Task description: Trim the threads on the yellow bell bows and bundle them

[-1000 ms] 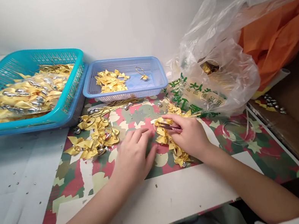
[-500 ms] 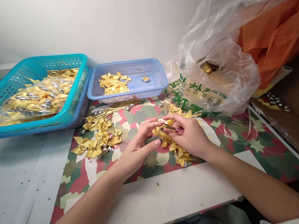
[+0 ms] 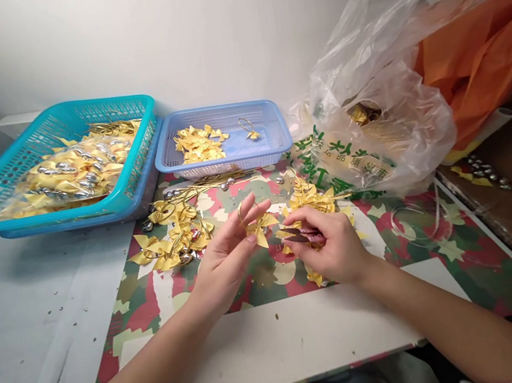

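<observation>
Left hand (image 3: 222,263): one, fingers extended upward, thumb and fingers pinching a yellow bow (image 3: 262,225) with gold wire loop (image 3: 240,215). Right hand (image 3: 338,246): one, back upward, fingers curled round small scissors (image 3: 314,236), blades pointing left. Bow: between both hands, over the patterned sheet (image 3: 278,275). Forearms (image 3: 144,376): two, slanting inward.

Ylw bow (image 3: 264,222), grn/red camo mat (image 3: 272,285)

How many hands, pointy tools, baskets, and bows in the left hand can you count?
Hands: 2, the left hand and the right hand
Pointy tool: 1
Baskets: 3, the turquoise basket, the small blue basket and the blue basket underneath the turquoise one
Yellow bow in the left hand: 1
Total: 7
</observation>
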A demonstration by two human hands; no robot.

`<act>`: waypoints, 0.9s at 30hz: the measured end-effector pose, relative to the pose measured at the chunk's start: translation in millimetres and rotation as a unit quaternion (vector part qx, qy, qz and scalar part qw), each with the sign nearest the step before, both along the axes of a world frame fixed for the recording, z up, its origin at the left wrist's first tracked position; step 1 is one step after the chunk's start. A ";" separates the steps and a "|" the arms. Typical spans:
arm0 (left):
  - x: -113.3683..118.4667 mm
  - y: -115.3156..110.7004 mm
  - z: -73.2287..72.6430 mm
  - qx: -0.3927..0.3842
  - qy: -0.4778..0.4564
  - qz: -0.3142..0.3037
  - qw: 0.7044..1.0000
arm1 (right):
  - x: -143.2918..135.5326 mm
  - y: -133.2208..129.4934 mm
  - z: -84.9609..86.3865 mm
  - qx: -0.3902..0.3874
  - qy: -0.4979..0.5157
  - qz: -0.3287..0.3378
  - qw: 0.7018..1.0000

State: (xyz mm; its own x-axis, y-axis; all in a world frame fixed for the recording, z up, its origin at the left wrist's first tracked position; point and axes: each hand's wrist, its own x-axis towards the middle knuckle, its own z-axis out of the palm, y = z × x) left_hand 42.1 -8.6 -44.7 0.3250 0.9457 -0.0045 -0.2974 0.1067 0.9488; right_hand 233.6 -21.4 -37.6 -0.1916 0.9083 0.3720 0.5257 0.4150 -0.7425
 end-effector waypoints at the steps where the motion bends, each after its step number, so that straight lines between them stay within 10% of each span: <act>1: -0.2 -1.0 -0.8 0.015 0.013 0.001 1.000 | -0.4 -1.0 0.1 -0.004 -0.007 0.010 1.000; 15: 1.5 -8.6 -1.8 0.150 0.060 0.029 0.986 | 2.5 -2.2 1.6 -0.012 -0.073 0.022 0.997; 27: 3.9 -16.7 1.6 0.082 0.028 0.016 0.996 | -6.9 -9.7 0.2 -0.135 0.136 0.041 0.981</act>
